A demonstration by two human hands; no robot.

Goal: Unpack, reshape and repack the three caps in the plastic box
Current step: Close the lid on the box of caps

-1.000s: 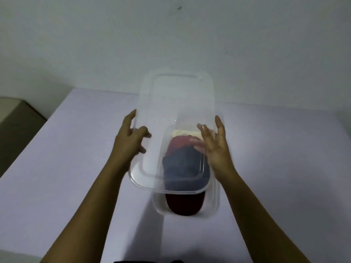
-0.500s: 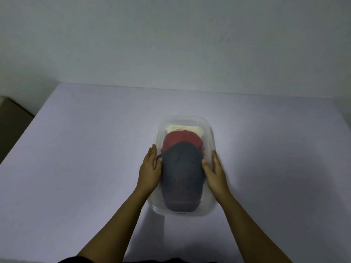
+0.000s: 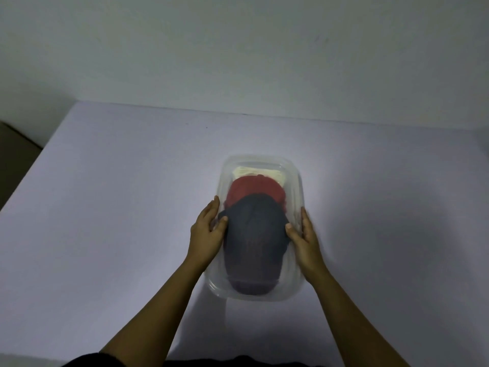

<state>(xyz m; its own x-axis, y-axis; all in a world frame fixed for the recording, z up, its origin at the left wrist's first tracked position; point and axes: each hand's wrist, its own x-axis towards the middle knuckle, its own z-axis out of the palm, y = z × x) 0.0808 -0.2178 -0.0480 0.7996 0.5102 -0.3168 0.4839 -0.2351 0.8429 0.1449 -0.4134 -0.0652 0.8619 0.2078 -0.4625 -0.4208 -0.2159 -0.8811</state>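
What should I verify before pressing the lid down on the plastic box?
1. Three caps inside the plastic box: dark blue cap, red cap and cream cap all lie within the walls. Ok.
2. Lid laid over the box: it looks so. Ok.
3. Lid clicked shut all round: cannot tell.
4. Fabric clear of the rim: the dark blue cap's edge lies close to the left hand. Cannot tell.
5. Left hand and right hand on opposite long sides, thumbs on top. Ok.
6. Box flat on the table. Ok.
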